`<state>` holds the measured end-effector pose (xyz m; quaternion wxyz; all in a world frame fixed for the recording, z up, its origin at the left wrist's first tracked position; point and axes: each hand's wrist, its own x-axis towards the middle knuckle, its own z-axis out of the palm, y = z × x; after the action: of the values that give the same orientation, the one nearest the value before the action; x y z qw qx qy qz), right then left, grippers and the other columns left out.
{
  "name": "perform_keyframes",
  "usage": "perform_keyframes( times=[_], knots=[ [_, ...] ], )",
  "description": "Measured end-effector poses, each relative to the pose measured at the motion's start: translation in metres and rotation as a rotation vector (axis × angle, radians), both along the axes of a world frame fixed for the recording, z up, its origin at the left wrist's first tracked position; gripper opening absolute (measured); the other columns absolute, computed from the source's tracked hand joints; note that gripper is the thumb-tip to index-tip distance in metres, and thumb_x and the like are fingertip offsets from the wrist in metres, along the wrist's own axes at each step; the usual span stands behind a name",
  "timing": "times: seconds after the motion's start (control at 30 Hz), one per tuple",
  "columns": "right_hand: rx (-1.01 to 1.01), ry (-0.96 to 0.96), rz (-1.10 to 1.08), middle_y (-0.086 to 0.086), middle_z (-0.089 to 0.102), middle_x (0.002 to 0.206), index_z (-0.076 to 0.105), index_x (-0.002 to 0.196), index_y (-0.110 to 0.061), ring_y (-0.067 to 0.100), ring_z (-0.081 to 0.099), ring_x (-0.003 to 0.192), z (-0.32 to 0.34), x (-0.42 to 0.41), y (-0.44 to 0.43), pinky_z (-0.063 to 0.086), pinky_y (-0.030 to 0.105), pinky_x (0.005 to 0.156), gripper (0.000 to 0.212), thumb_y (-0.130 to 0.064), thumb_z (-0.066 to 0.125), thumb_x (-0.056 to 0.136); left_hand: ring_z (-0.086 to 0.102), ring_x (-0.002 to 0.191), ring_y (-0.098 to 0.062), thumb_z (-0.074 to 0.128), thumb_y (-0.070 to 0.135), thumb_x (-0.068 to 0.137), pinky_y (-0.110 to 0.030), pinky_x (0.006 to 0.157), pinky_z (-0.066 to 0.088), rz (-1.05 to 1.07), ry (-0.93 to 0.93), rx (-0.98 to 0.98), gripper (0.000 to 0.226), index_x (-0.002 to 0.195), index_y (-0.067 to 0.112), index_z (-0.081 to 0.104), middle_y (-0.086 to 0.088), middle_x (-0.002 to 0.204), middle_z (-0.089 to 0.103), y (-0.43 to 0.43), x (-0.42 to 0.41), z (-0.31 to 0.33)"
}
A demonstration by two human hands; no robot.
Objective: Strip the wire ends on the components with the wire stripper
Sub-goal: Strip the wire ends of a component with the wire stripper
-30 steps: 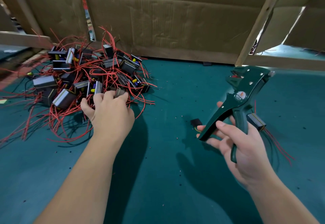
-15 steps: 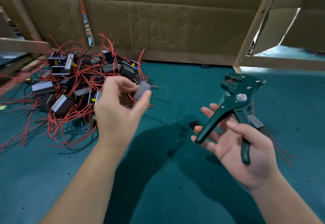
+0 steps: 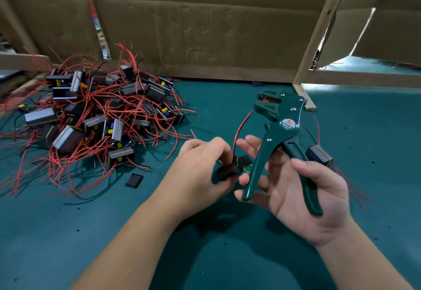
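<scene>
My left hand (image 3: 198,166) grips a small black component (image 3: 229,169) near the table's middle; its red wire (image 3: 239,130) rises toward the stripper's jaws. The dark green wire stripper (image 3: 280,130) lies in my right hand (image 3: 296,189), palm up, thumb curled over the right handle and fingers under the left one. Its jaws point up and left, handles spread. A pile of several components with red wires (image 3: 95,116) lies at the left. One more component (image 3: 319,155) with red wires sits on the mat behind my right hand.
A green mat (image 3: 227,255) covers the table. A small black piece (image 3: 134,180) lies loose near the pile. Cardboard walls (image 3: 205,27) and a wooden post (image 3: 319,34) close off the back.
My left hand has carried the component from the pile over to the right, down beside the stripper. My right hand has turned the stripper more upright and drawn it nearer.
</scene>
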<state>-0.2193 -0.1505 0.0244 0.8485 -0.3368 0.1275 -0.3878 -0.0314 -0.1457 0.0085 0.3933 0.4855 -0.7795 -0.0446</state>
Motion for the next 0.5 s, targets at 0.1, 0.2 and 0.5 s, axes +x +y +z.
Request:
perform_keyframes(
  times=[0.1, 0.2, 0.5],
  knots=[
    [0.033, 0.020, -0.007, 0.023, 0.039, 0.144, 0.051, 0.133, 0.001, 0.038, 0.065, 0.088, -0.002, 0.003, 0.000, 0.052, 0.055, 0.080, 0.081, -0.019, 0.081, 0.059, 0.053, 0.077, -0.008, 0.059, 0.046, 0.067, -0.015, 0.080, 0.039, -0.066, 0.062, 0.181, 0.035, 0.086, 0.018, 0.050, 0.009, 0.078, 0.064, 0.002, 0.002, -0.001],
    [0.041, 0.029, -0.018, 0.024, 0.037, 0.147, 0.052, 0.132, 0.001, 0.038, 0.064, 0.089, -0.002, 0.005, 0.000, 0.052, 0.056, 0.080, 0.081, -0.019, 0.081, 0.059, 0.058, 0.062, -0.007, 0.063, 0.049, 0.073, -0.034, 0.065, 0.049, -0.013, 0.125, 0.318, 0.036, 0.088, 0.026, 0.040, 0.010, 0.066, 0.063, 0.001, 0.001, -0.006],
    [-0.001, 0.002, -0.169, 0.024, 0.050, 0.137, 0.057, 0.127, -0.004, 0.037, 0.065, 0.088, 0.002, -0.007, -0.006, 0.053, 0.052, 0.079, 0.074, -0.021, 0.079, 0.058, 0.061, 0.075, -0.002, 0.065, 0.069, 0.063, -0.031, 0.073, 0.051, 0.264, 0.065, 0.392, 0.057, 0.108, 0.033, 0.060, 0.019, 0.076, 0.064, -0.005, -0.003, -0.009]
  ],
)
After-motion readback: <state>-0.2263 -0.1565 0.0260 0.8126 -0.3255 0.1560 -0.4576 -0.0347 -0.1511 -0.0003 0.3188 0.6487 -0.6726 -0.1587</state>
